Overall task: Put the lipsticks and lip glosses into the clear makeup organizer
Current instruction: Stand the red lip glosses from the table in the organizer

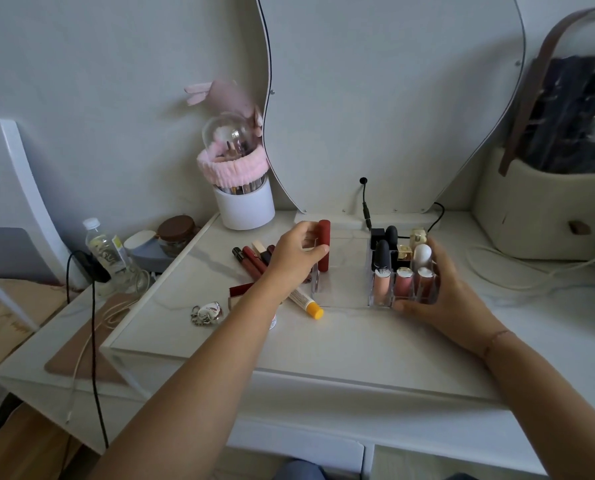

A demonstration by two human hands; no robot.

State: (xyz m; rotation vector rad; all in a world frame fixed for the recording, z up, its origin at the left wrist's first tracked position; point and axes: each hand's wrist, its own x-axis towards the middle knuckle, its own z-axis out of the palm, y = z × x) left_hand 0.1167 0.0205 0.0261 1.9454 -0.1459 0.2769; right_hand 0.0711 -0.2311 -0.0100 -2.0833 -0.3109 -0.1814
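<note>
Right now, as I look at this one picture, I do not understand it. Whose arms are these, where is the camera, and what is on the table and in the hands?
There is no machine here. A person wears a camera on the head, so it looks forward and down at their own two arms.

The left hand holds a dark red lipstick upright at the left end of the clear organizer. The right hand rests against the organizer's right end, where lipsticks and lip glosses already stand in small compartments.

On the white table, left of the organizer, more loose tubes lie flat, with a white tube with a yellow cap and a keychain. Behind stands a white brush cup.
</note>
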